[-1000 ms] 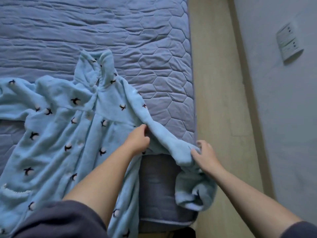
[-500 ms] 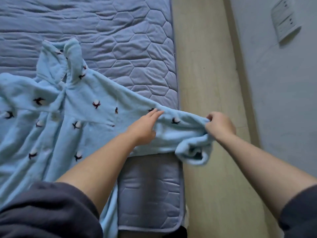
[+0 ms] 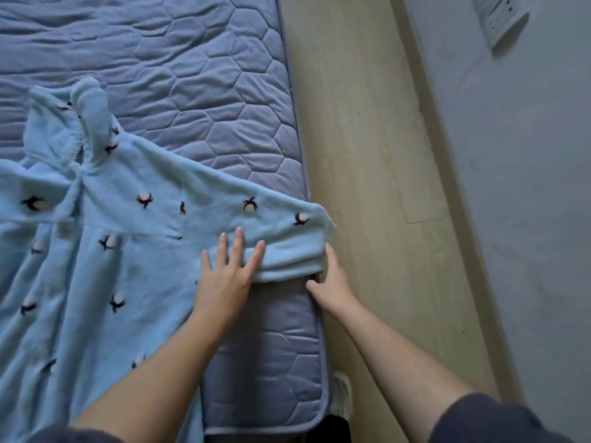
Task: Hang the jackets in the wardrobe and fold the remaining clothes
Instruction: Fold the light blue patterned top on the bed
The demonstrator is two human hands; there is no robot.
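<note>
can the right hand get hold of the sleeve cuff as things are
Probably yes. The right hand sits beside the sleeve cuff at the mattress edge, one finger touching it, nothing between. The left hand presses flat further in, clear of it.

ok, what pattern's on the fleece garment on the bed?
Light blue fleece garment with small dark-and-white motifs scattered across it; head view.

There is one light-blue fleece garment [image 3: 128, 282], one quilted mattress [image 3: 192, 59] and one wall socket plate [image 3: 499, 20]. Two hands reach in, the left hand [image 3: 224, 279] and the right hand [image 3: 332, 286], and two dark sleeves [image 3: 499, 420] show at the bottom edge. One white shoe [image 3: 342, 398] stands on the one strip of wooden floor [image 3: 367, 155], and the garment bears more than ten small dark motifs [image 3: 144, 199].
</note>
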